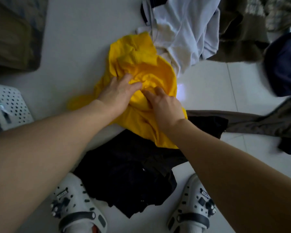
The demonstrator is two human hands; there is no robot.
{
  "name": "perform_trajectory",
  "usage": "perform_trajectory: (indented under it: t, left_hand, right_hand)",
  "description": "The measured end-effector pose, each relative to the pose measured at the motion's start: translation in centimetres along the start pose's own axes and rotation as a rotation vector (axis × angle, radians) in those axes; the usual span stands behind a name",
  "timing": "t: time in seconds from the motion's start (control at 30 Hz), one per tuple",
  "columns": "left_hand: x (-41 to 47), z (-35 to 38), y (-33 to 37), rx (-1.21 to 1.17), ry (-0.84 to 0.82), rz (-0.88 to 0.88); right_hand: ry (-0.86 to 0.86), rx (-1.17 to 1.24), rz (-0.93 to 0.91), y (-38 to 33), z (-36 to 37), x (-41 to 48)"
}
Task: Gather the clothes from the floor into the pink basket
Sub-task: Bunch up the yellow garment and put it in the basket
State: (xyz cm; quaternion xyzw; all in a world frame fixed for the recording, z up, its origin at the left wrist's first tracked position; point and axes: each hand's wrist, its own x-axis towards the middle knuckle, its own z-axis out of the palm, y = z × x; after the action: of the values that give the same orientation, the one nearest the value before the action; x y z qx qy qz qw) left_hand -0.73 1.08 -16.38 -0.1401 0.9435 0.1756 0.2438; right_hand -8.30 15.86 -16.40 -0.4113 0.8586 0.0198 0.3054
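Observation:
A bright yellow garment (138, 64) lies crumpled on the white tiled floor in the middle of the view. My left hand (119, 93) rests on its middle with the fingers bunching the cloth. My right hand (165, 105) presses beside it, fingers curled into the same folds. A black garment (131, 179) lies between my feet, partly under the yellow one. A white garment (186, 27) lies just beyond the yellow one. No pink basket is in view.
A white perforated basket (10, 101) stands at the left edge. Olive cloth (13, 31) lies top left; brown (238, 31), navy (284, 64) and grey-brown (265, 123) clothes lie at right. My white clogs (77, 211) stand at the bottom.

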Motion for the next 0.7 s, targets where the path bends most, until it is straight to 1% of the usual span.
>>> perform_trajectory:
  t: [0.13, 0.23, 0.37, 0.53, 0.63, 0.7]
  left_hand:
    - [-5.7, -5.0, 2.1, -0.003, 0.097, 0.048]
    - [-9.2, -11.4, 5.2, 0.037, 0.155, 0.081]
    - [-11.4, -21.1, 10.3, 0.076, 0.257, 0.166]
    - [-13.0, -35.1, 19.9, 0.156, 0.376, 0.317]
    - [-14.4, -42.6, 27.8, 0.199, 0.44, 0.433]
    - [-16.2, -46.6, 33.5, 0.203, 0.452, 0.512]
  right_hand:
    - [0.091, 0.051, 0.022, -1.8, -4.4, -5.6]
    - [0.202, 0.112, 0.036, -2.1, -10.0, -10.2]
    - [0.299, 0.112, 0.06, -0.8, -19.6, -15.7]
    - [0.494, 0.083, 0.127, 3.8, -33.2, -23.7]
    - [0.606, 0.06, 0.21, 7.1, -40.8, -30.8]
    - [0.629, 0.031, 0.29, 9.1, -45.0, -36.4]
